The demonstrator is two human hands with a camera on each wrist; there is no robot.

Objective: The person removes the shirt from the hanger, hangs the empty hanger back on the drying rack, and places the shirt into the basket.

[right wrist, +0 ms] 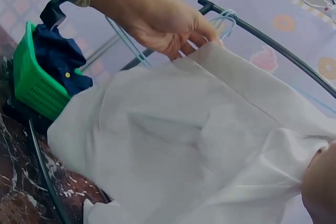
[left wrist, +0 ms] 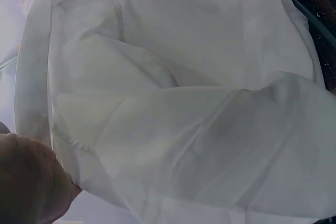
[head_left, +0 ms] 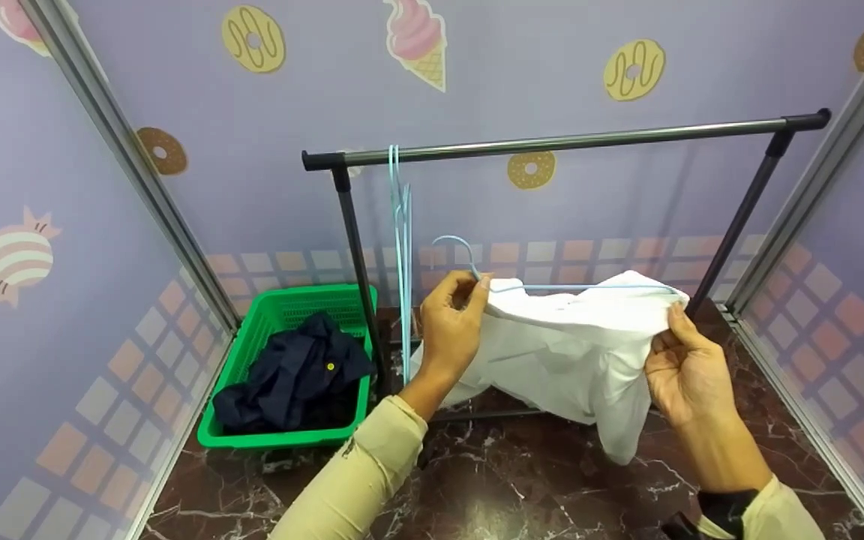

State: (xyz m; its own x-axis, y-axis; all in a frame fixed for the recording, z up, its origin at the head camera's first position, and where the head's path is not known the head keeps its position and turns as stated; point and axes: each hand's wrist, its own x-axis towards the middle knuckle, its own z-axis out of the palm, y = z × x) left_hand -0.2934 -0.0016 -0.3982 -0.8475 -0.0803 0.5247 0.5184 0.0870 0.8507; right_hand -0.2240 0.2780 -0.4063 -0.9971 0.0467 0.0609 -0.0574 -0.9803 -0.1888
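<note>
A white shirt (head_left: pixel 552 345) hangs between my two hands, with the light blue bar of a hanger (head_left: pixel 574 287) along its upper edge. My left hand (head_left: pixel 451 322) pinches the hanger just below its hook, together with the cloth there. At the other end of the bar, my right hand (head_left: pixel 691 367) grips the shirt's edge between thumb and fingers. A sleeve-like part droops below the right hand. Loose folds of the shirt (left wrist: pixel 184 129) fill the left wrist view. In the right wrist view, the left hand's fingertips (right wrist: pixel 212 35) hold the cloth's top edge.
Behind the hands stands a clothes rack with a metal rail (head_left: pixel 582 140). Light blue hangers (head_left: pixel 405 262) hang near its left end. A green basket (head_left: pixel 211 420) with dark navy clothing (head_left: pixel 289 375) is on the left, on the dark marbled surface (head_left: pixel 492 480). Patterned panels enclose the space.
</note>
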